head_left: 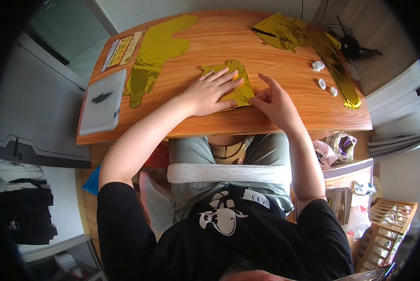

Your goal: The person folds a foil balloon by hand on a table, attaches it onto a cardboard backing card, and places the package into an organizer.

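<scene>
A folded piece of shiny gold foil [243,95], looking like a flat, uninflated foil balloon, lies near the table's front edge. My left hand [211,93] rests flat on it with fingers spread, covering much of its left part. At its lower right corner, my right hand [276,103] pinches the edge between thumb and fingers, the index finger raised. A small rounded tab sticks up from the foil's far side. Another flat gold foil piece [161,44] is spread to the left, and crumpled gold foil [285,33] lies at the far right.
On the wooden table [219,40], a stack of clear plastic bags [103,100] and flat printed packets [121,51] lie left. Small white crumpled wads [318,66] and a long gold foil strip [343,77] are right. A black stand [353,47] is at the back right corner.
</scene>
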The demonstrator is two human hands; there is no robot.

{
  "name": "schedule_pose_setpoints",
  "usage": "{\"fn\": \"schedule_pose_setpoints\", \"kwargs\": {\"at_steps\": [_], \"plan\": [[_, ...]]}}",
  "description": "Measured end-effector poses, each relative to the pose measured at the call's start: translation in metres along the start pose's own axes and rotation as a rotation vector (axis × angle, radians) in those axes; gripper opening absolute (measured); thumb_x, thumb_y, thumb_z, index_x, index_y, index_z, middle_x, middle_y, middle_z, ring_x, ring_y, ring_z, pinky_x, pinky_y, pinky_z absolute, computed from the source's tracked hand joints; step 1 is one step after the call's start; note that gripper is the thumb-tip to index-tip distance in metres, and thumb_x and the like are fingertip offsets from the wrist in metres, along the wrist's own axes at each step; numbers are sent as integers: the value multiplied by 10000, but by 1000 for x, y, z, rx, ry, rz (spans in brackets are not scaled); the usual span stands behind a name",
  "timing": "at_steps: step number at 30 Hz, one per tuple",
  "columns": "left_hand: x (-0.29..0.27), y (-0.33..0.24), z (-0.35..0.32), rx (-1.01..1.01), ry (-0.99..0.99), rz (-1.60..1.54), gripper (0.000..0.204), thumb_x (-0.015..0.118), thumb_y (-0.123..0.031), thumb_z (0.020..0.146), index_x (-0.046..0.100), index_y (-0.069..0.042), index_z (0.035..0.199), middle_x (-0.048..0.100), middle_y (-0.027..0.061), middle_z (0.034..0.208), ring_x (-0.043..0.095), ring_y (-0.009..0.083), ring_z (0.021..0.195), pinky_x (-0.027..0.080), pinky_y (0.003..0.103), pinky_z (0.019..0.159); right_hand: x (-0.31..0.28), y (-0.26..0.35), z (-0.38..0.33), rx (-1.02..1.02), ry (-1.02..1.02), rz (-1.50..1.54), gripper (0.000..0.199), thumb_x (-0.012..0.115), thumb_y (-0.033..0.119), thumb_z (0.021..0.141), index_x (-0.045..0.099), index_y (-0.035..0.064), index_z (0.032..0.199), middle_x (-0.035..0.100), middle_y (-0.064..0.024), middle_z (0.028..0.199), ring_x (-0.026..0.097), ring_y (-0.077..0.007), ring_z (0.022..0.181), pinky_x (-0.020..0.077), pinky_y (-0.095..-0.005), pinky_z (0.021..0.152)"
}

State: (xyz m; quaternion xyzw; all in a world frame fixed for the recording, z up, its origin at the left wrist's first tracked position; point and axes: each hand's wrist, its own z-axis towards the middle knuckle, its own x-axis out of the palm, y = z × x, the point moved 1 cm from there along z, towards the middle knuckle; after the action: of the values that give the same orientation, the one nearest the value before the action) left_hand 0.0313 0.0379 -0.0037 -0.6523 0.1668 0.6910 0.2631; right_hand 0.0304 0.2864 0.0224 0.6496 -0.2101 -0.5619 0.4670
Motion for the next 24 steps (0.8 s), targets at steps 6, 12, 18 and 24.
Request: {"fn": "schedule_pose_setpoints", "kwargs": {"at_steps": [6, 12, 18, 24], "plan": [[1, 1, 1, 3, 4, 37, 817, 456, -711, 972, 230, -301, 1641, 238, 74, 1699, 203, 316, 1567, 171, 494, 1275, 5, -5, 1, -97, 45, -65, 605, 725, 50, 916, 454, 11, 1456, 651, -73, 821, 630, -164, 778, 512, -297, 740], [3, 1, 1, 10, -20, 46, 857, 475, -750, 942, 250, -300, 1635, 267, 72, 1689, 225, 304, 1562, 172, 471, 1278, 6, -4, 0, -205, 8, -239, 561, 737, 61, 889, 486, 14, 1388, 658, -129, 827, 641, -273, 772, 516, -362, 726], [3, 1, 0, 14, -18, 56, 869, 502, -746, 929, 263, -293, 1632, 266, 70, 1690, 222, 301, 1563, 173, 476, 1278, 1, 0, 3, -89, 27, -306, 601, 791, 79, 838, 509, 29, 1366, 637, -104, 768, 645, -265, 761, 503, -375, 680], [-3, -2, 1, -1, -1, 45, 899, 538, -752, 901, 305, -266, 1621, 275, 88, 1685, 229, 307, 1560, 181, 483, 1276, -21, 5, 24, -199, 169, -309, 707, 837, 118, 797, 505, 66, 1419, 647, -105, 935, 648, -239, 918, 531, -338, 831]]}}
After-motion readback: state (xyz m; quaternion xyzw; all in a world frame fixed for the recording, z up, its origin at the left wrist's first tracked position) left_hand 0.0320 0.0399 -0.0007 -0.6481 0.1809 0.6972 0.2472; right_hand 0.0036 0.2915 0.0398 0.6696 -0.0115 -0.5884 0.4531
